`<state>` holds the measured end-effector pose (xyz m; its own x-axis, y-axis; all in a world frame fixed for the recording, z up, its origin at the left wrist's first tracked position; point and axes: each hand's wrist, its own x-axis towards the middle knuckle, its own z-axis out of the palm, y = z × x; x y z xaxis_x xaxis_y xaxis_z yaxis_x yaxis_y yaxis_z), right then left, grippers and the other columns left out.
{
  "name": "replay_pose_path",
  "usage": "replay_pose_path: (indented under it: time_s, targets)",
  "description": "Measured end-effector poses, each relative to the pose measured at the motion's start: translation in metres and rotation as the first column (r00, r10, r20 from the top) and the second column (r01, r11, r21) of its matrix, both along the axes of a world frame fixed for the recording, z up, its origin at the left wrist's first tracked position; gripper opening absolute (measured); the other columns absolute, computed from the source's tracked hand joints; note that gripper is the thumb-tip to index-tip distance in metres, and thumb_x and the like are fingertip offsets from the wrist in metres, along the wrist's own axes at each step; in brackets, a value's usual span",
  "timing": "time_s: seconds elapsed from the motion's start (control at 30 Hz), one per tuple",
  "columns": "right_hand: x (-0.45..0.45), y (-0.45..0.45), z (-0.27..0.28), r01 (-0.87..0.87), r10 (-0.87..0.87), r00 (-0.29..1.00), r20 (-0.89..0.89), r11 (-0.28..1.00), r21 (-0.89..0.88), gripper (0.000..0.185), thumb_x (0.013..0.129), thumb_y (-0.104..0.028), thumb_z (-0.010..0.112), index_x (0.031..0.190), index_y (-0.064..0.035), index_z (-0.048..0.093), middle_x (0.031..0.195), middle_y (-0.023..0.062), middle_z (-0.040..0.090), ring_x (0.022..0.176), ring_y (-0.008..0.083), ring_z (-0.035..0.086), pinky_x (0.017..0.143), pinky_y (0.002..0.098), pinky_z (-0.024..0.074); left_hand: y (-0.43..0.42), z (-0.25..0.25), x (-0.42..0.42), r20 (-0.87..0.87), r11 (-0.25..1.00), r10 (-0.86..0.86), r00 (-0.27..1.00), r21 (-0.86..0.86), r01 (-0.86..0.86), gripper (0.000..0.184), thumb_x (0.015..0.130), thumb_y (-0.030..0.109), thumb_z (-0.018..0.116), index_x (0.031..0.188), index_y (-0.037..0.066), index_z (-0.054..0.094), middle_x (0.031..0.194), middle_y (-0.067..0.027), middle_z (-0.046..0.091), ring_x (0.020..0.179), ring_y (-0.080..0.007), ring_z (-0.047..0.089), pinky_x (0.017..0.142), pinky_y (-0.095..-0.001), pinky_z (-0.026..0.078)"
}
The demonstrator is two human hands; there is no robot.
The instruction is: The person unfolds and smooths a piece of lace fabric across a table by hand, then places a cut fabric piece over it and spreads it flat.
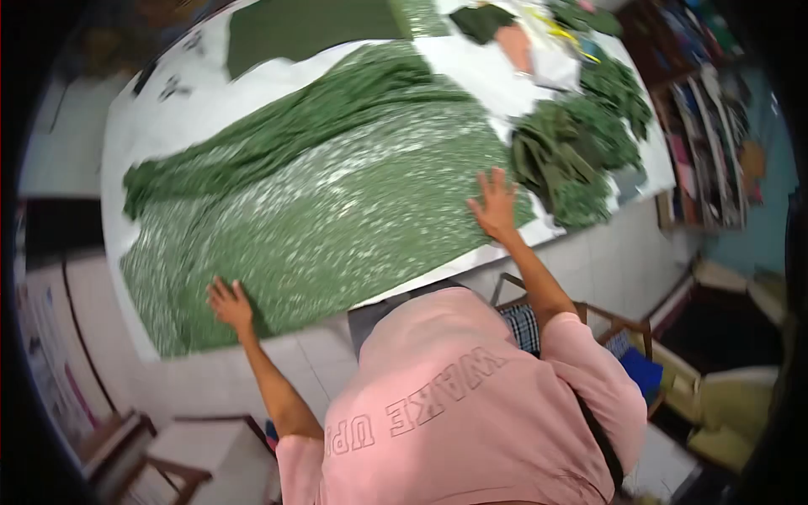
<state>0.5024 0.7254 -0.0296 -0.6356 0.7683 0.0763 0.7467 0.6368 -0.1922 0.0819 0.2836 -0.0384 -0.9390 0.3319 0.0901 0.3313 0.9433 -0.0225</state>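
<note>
Both hands, left (229, 305) and right (495, 204), lie spread wide on green patterned fabric (337, 210) across the white surface (126, 118); it looks soft, light, slippery, best gripped by its edges.

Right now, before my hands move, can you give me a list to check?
1. Left hand palm down on the shiny green cloth: ok.
2. Right hand palm down on it too: ok.
3. Cloth smooth all over: not ok, its far side is bunched up.
4. Near edge all on the white table: cannot tell.
5. Nothing hidden under the cloth: cannot tell.
</note>
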Motion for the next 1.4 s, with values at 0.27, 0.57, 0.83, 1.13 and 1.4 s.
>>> replay_pose_path:
  time_s: [0.27, 0.57, 0.83, 1.13, 1.4]
  targets:
    - [0.016, 0.030, -0.006, 0.129, -0.120, 0.990, -0.071, 0.982, 0.135, 0.055, 0.080, -0.031, 0.050, 0.128, -0.0091, 0.034, 0.136, 0.0192, 0.022, 0.125, 0.0380, 0.019, 0.099, 0.0521, 0.0145, 0.012, -0.037, -0.037, 0.192, 0.984, 0.145, 0.971, 0.072, -0.161, 0.064, 0.084, 0.059, 0.028, 0.137, 0.026, 0.014, 0.143, -0.0071, 0.006, 0.130, -0.0351, 0.003, 0.094, -0.0660, 0.004]
    - [0.055, 0.088, 0.023, 0.734, -0.734, 0.671, 0.104, 0.678, 0.047, 0.024, 0.080, -0.016, 0.048, 0.100, -0.0037, 0.055, 0.113, 0.0143, 0.049, 0.106, 0.0346, 0.043, 0.085, 0.0476, 0.0324, 0.045, -0.021, 0.000, 0.231, 0.891, -0.095, 0.968, 0.453, -0.021, 0.064, 0.085, 0.052, 0.037, 0.129, 0.006, 0.031, 0.129, -0.0164, 0.035, 0.120, -0.0314, 0.032, 0.096, -0.0498, 0.024]
    - [-0.078, -0.009, 0.177, -0.077, 0.021, 0.553, -0.833, 0.997, -0.027, 0.010, 0.074, -0.007, 0.052, 0.082, -0.0032, 0.055, 0.061, 0.0153, 0.053, 0.051, 0.0263, 0.052, 0.049, 0.0338, 0.0419, 0.185, 0.074, 0.141, 0.675, 0.327, -0.718, 0.167, 0.540, -0.776, 0.052, 0.088, 0.044, 0.039, 0.118, 0.002, 0.043, 0.111, -0.0181, 0.052, 0.101, -0.0290, 0.052, 0.085, -0.0387, 0.043]
    - [-0.067, -0.133, 0.111, -0.713, 0.556, 0.687, -0.467, 0.394, -0.580, 0.019, 0.080, -0.025, 0.055, 0.083, -0.0068, 0.058, 0.062, 0.0139, 0.056, 0.059, 0.0294, 0.056, 0.051, 0.0375, 0.0425, 0.206, 0.042, 0.185, 0.627, 0.042, -0.776, 0.066, 0.156, -0.987, 0.057, 0.085, 0.049, 0.038, 0.116, 0.002, 0.046, 0.118, -0.0160, 0.048, 0.110, -0.0299, 0.046, 0.096, -0.0436, 0.034]
    - [-0.080, -0.057, -0.001, -0.158, -0.143, 0.896, -0.420, 0.783, -0.602, 0.028, 0.078, -0.026, 0.057, 0.087, 0.0011, 0.058, 0.068, 0.0127, 0.059, 0.062, 0.0275, 0.058, 0.058, 0.0342, 0.0454, 0.179, 0.064, 0.207, 0.636, -0.003, -0.769, 0.064, 0.097, -0.995, 0.046, 0.084, 0.037, 0.047, 0.113, 0.001, 0.049, 0.115, -0.0145, 0.051, 0.105, -0.0278, 0.049, 0.092, -0.0417, 0.037]
